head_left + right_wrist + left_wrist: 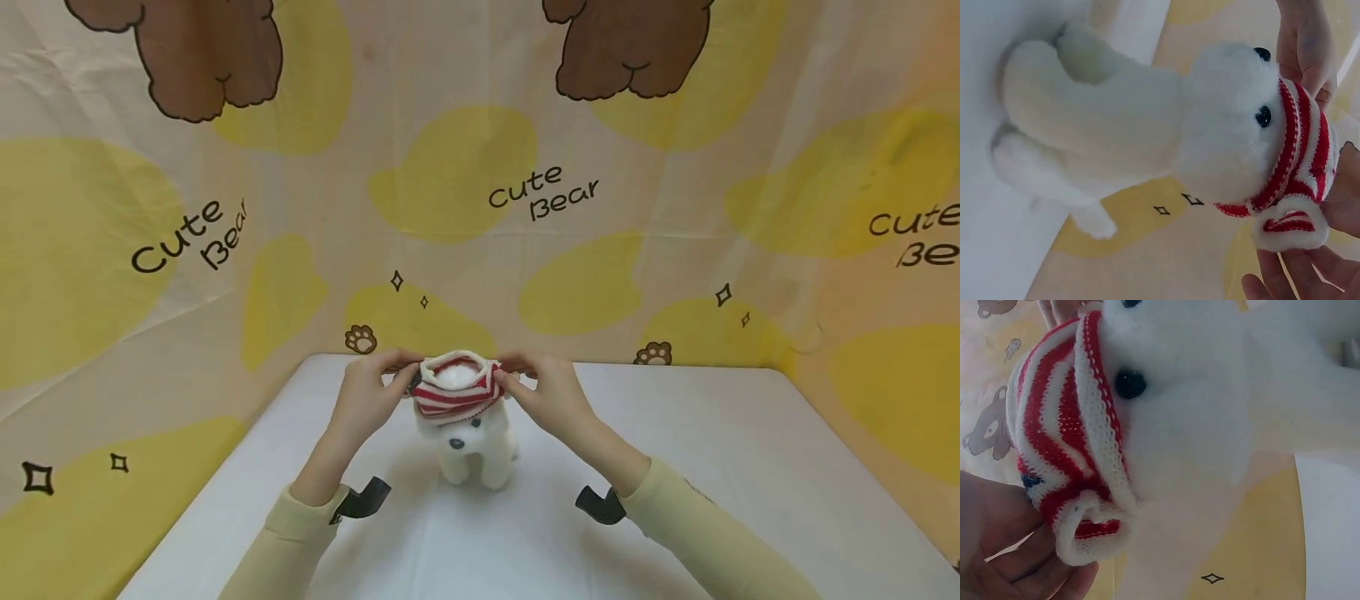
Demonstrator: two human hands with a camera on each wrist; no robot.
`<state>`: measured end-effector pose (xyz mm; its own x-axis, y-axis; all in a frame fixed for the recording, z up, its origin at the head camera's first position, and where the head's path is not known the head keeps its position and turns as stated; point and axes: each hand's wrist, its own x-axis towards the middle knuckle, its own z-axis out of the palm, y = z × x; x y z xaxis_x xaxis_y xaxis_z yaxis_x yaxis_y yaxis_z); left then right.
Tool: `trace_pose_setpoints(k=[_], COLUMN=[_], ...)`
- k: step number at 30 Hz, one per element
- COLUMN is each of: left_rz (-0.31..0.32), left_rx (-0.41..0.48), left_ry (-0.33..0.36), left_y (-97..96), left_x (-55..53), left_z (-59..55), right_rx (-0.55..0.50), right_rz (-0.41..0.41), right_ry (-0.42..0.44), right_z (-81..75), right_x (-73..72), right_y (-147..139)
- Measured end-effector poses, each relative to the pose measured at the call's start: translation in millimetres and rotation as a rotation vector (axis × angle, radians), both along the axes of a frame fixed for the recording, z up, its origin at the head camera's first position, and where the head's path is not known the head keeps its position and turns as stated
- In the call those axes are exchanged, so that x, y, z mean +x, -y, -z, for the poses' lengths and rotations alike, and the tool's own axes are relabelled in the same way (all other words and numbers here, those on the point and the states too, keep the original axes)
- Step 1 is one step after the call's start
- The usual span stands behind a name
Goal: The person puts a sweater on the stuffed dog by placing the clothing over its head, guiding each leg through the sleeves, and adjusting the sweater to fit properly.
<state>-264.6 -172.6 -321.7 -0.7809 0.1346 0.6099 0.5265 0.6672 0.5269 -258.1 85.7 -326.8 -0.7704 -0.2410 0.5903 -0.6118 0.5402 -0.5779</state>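
Note:
A white plush dog (pixel 495 458) stands upright on the table, facing me. Over the top of its head sits a small red-and-white striped knitted sweater (pixel 453 406), its hem just above the black eyes. The round white-trimmed opening is on top, with white fur showing inside. My left hand (pixel 369 393) pinches the sweater at the left side, beside a rolled white cuff (pixel 1088 547). On the opposite side my right hand (pixel 546 392) grips it between thumb and fingers, near another cuff (pixel 1291 226). The dog's ears are hidden.
A white table (pixel 675 467) spreads around the dog. Behind it and at both sides hangs a yellow-and-cream cloth (pixel 450 175) printed with bears and lettering. A black wrist mount (pixel 363 498) sits at the left sleeve, and another mount (pixel 600 505) at the right.

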Motion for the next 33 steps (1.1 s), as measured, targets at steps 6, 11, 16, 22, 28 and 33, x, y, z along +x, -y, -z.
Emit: trace_pose_setpoints(k=[6, 11, 16, 22, 28, 33], left_rz=[-0.137, -0.113, 0.087, 0.18, 0.186, 0.211], left_rx=[0.128, 0.152, 0.171, 0.221, 0.321, 0.401], left_ry=[-0.041, 0.266, 0.547, 0.631, 0.705, 0.756], left_y=[14.3, 29.9, 32.5, 22.8, 14.4, 10.8], left_x=[8.1, 11.2, 9.5, 2.7, -0.5, 1.3], left_z=[1.7, 11.2, 23.3, 34.2, 42.1, 46.1], right_rx=[-0.093, -0.108, -0.101, -0.18, -0.251, -0.281], right_rz=[0.108, 0.107, 0.009, -0.043, -0.007, 0.009], right_ry=[0.087, 0.26, 0.428, 0.553, 0.666, 0.684], right_z=[5.9, 15.3, 23.4, 27.6, 29.8, 26.9], right_x=[10.7, 15.6, 15.3, 7.7, 0.9, 1.1], right_y=[-12, -19, -13, 1, 11, 15])
